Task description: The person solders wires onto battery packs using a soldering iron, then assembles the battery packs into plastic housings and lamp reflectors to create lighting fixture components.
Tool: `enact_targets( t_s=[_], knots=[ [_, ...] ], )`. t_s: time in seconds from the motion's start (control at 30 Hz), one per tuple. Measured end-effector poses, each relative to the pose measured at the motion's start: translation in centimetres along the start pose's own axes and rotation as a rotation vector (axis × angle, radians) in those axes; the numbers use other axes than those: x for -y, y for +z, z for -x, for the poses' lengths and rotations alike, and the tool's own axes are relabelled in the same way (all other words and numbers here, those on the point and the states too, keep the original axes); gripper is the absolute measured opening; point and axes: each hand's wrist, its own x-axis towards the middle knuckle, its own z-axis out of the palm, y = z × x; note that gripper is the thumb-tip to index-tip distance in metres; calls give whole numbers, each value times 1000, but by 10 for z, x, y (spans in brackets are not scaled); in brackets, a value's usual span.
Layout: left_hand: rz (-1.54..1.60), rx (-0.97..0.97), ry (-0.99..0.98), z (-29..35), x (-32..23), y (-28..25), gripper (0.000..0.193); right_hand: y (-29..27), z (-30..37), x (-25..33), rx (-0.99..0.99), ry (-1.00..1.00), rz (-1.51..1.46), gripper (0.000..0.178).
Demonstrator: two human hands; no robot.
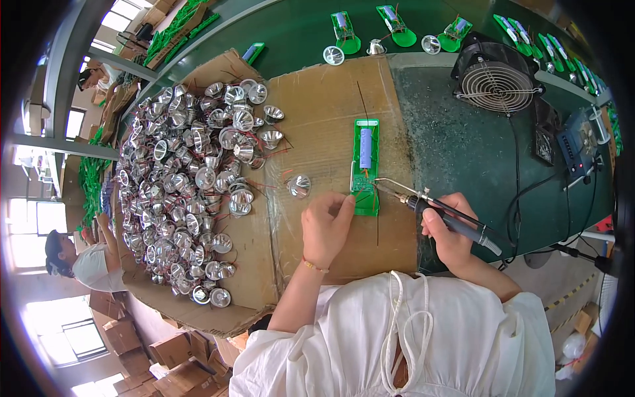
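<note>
On the brown cardboard lies a green plastic housing, with a purple cylindrical battery in its upper part and a small green circuit board below. Thin dark wires stick out past both ends. My left hand is closed at the housing's lower left edge, thumb tip on the rim; anything else under the fingertips is hidden. Pen-like in my right hand is a soldering iron. A thin metal tube runs along it, and its tip is at the circuit board, where touching or just above I cannot tell.
Left of the housing lies one loose silver reflector cup, beside a cardboard box heaped with wired reflectors. A fan and a blue soldering station stand right. More green housings line the far side. Two people are at left.
</note>
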Motion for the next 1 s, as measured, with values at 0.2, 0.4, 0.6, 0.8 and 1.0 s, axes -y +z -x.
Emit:
enact_targets(
  t_s=[0.2,0.4,0.6,0.8,1.0],
  knots=[
    [55,-27,91,0,-3,-3,13,-1,0,-1,-3,10,-16,17],
    [-177,-60,496,-6,7,-4,18,-2,2,-1,10,7,-19,16],
    [-402,-169,764,-8,10,2,10,0,-1,0,-12,15,-32,16],
    [-101,-118,385,-6,5,7,10,-1,0,-8,54,-63,77,16],
    [-82,-58,312,-9,4,8,10,9,-8,-11,45,-33,68,15]
  ],
)
